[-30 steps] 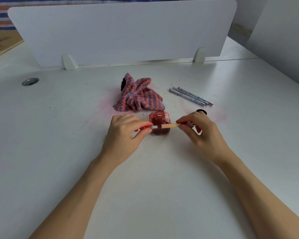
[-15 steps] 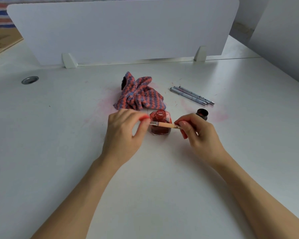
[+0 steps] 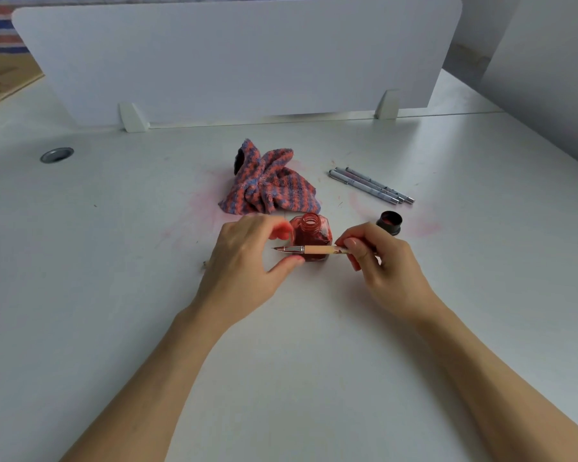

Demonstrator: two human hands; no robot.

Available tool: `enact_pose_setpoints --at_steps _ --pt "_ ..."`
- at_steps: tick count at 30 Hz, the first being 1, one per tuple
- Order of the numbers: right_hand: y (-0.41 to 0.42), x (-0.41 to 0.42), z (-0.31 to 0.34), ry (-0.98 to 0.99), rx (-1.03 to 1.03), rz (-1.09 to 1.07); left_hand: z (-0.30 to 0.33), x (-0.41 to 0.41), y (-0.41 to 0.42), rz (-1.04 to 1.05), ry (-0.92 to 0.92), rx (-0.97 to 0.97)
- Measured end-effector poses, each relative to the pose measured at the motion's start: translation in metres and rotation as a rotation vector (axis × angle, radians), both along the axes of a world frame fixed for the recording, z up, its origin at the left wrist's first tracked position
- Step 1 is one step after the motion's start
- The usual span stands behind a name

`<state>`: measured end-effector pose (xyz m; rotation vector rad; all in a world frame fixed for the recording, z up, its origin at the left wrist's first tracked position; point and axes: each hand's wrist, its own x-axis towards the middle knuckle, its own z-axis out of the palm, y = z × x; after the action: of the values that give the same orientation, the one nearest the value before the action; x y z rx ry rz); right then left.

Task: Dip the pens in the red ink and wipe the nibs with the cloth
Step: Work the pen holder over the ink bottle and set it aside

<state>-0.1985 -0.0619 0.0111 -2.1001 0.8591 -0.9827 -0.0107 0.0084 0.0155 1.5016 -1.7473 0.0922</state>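
An open glass bottle of red ink [image 3: 311, 230] stands in the middle of the white desk. My right hand [image 3: 384, 265] holds a dip pen [image 3: 317, 250] with a tan barrel level in front of the bottle, its metal nib pointing left. My left hand [image 3: 244, 261] is just left of the bottle with the fingers apart. The nib tip lies in the gap between its thumb and forefinger. Whether those fingers touch the bottle I cannot tell. A crumpled red and blue striped cloth [image 3: 271, 188] lies right behind the bottle.
Three grey pens [image 3: 371, 185] lie side by side to the right of the cloth. The bottle's black cap [image 3: 389, 222] sits upturned beside my right hand. A white divider panel [image 3: 241, 55] stands across the back. A cable grommet [image 3: 56, 155] is far left. Pink ink smears mark the desk.
My left hand pinched the nib end a second ago, then let go and spread its fingers. The nib now shows bare. My right hand kept hold of the pen.
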Motion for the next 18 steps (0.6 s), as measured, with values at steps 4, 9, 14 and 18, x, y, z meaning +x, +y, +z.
enact_pose_setpoints --at_steps 4,9,14,18 --pt "0.0001 -0.0003 0.0001 -0.009 -0.008 0.003 -0.0024 0.0049 -0.0026 -0.001 -0.061 0.017" --pt "0.0003 -0.0006 0.0004 -0.007 -0.007 0.003 -0.0019 -0.0004 -0.0001 -0.019 0.042 0.093" --pt "-0.0001 -0.001 0.0002 0.009 -0.029 0.014 -0.0037 0.0036 0.0008 -0.022 0.029 0.107" --pt "-0.0009 -0.0018 -0.0002 -0.001 -0.024 0.012 -0.0024 0.0042 0.0005 -0.039 0.019 0.096"
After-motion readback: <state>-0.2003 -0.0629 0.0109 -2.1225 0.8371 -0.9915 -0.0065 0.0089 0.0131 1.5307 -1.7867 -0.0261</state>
